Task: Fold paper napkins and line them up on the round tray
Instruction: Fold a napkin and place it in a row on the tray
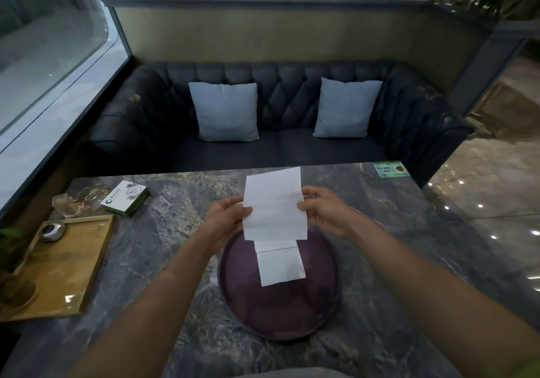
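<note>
folding step: left hand [226, 217] and right hand [324, 211] pinch an open napkin [274, 205] above the round tray [280, 313], where folded napkins [279, 263] lie; next, crease it in half.

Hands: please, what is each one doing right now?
Left hand: closed on the left edge of the unfolded white paper napkin.
Right hand: closed on the right edge of that napkin.
</note>
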